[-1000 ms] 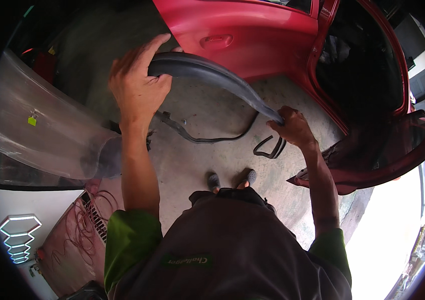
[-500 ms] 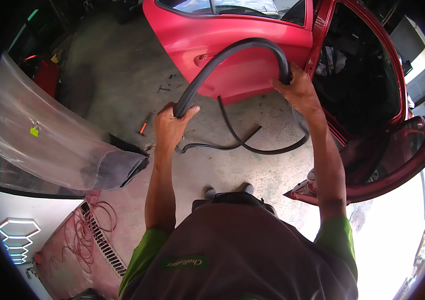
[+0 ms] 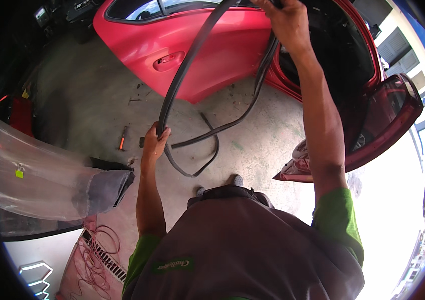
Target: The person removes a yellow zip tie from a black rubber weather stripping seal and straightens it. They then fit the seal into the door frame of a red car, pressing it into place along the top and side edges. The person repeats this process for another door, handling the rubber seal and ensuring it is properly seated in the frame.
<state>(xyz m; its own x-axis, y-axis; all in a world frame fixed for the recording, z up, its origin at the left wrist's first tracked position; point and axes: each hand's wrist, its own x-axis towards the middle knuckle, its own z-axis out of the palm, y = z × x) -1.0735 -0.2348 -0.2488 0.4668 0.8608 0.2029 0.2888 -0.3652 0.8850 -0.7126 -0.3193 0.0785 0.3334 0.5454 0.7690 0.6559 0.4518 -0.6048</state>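
Partly out of view, black strip [image 3: 178, 78]

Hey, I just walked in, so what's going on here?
A person is holding a long black rubber seal strip in both hands, in front of a red car door. The right hand grips it higher in view, the left hand lower. Loose lengths trail below. An orange-handled hammer lies on the floor.

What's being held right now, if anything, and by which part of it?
A long black strip: left grip and right grip each hold it partway along, with a bowed span between them and loose lengths below both.
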